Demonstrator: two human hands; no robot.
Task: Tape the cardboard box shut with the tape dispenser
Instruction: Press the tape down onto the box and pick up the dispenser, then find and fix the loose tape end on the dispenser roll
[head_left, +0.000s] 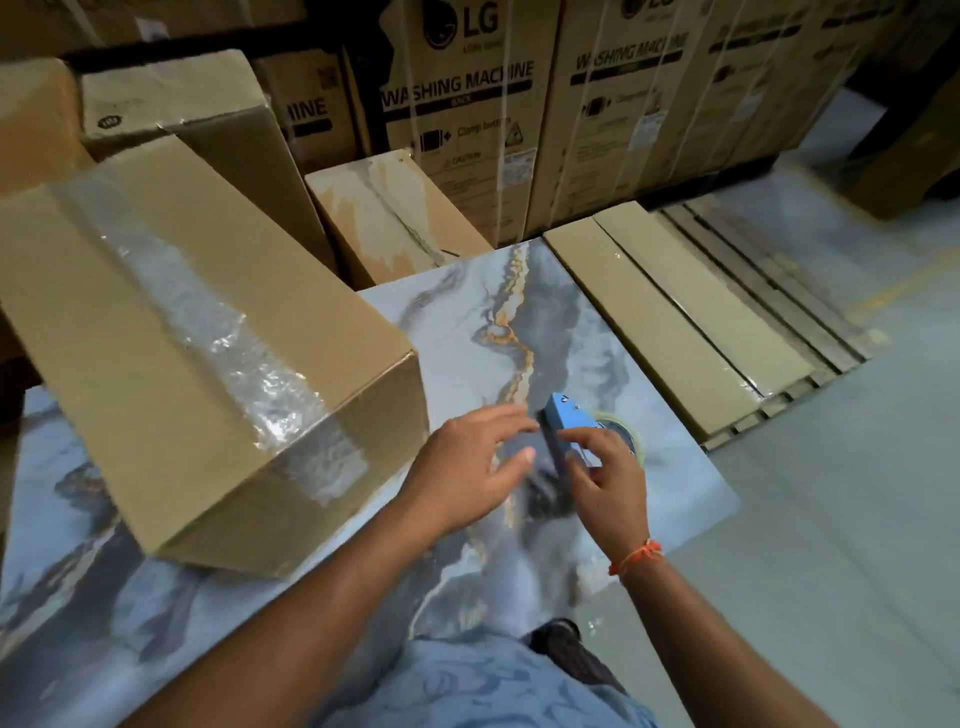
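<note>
Tape dispenser (576, 423), blue, on the marbled surface (649, 467) under the right hand (605, 475), fingers curled loosely onto it, not clamped. Left hand (470, 465) spread, empty, just beside. Cardboard box (182, 358) further left: top seam already carries clear tape; sealing looks mostly done.

— Inspector: Your cardboard box (197, 358) lies on the slab (561, 322), left of the tape dispenser (582, 426)?

— Operator: Yes. Your hands flank the dispenser; stacked cartons (467, 104) stand behind, flat cartons (670, 322) right.
</note>
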